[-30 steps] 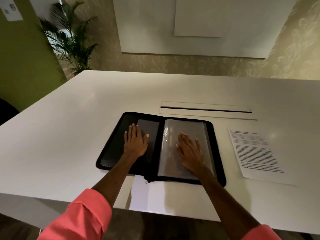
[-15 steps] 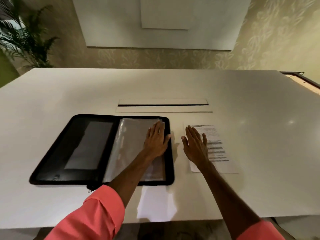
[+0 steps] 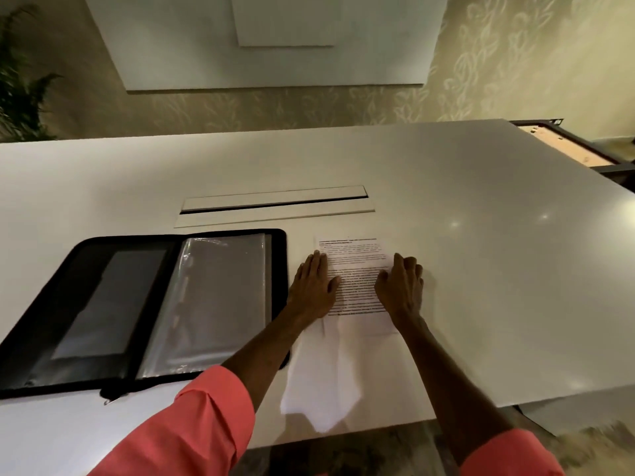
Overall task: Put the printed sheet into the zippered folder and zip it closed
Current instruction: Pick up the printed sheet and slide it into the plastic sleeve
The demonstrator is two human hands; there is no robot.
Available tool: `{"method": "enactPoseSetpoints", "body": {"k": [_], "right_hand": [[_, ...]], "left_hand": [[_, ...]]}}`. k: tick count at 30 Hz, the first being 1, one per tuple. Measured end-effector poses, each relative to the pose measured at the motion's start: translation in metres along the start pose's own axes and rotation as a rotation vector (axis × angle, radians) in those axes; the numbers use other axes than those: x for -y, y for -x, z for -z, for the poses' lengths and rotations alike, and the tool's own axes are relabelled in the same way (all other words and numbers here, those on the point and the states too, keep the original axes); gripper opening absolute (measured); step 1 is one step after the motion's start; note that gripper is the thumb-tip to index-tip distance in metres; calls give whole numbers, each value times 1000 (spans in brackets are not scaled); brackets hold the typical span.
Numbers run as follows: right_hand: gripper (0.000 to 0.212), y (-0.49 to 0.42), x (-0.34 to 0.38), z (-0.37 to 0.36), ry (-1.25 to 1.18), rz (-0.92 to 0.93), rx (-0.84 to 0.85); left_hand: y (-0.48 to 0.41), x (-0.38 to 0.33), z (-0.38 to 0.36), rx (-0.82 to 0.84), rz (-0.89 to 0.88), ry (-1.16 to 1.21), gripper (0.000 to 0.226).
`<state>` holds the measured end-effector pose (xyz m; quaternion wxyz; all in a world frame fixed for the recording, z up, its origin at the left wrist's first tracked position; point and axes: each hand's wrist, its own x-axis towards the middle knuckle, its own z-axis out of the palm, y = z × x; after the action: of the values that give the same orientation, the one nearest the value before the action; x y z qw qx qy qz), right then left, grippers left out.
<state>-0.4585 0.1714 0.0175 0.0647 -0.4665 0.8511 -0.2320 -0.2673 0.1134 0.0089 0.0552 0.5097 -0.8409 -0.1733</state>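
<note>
At the centre of the frame, the printed sheet lies flat on the white table. The left hand rests palm down on its left edge, and the right hand presses on its right edge with fingers bent. In the lower left, the zippered folder lies open just beside the sheet, clear sleeves showing. Pink sleeves cover both forearms at the bottom.

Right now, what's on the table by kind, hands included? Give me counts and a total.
Folders: 1, the folder, lying open, left of the sheet.
Printed sheets: 1, the sheet, flat on the table.
Hands: 2, left hand and right hand, both resting on the sheet.
Total: 4
</note>
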Motion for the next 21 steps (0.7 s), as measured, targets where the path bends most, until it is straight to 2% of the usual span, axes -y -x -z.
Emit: {"method": "enactPoseSetpoints", "body": {"k": [4, 10, 15, 21], "right_hand": [[33, -9, -3, 2, -27, -74, -3], [26, -32, -6, 8, -302, -303, 21], [38, -37, 2, 11, -302, -335, 33], [38, -40, 11, 15, -461, -317, 130]], "left_hand": [[3, -5, -14, -72, 22, -40, 71], [2, -3, -21, -96, 16, -39, 70], [-1, -2, -22, -111, 16, -35, 71], [-1, 1, -25, -102, 4, -32, 72]]}}
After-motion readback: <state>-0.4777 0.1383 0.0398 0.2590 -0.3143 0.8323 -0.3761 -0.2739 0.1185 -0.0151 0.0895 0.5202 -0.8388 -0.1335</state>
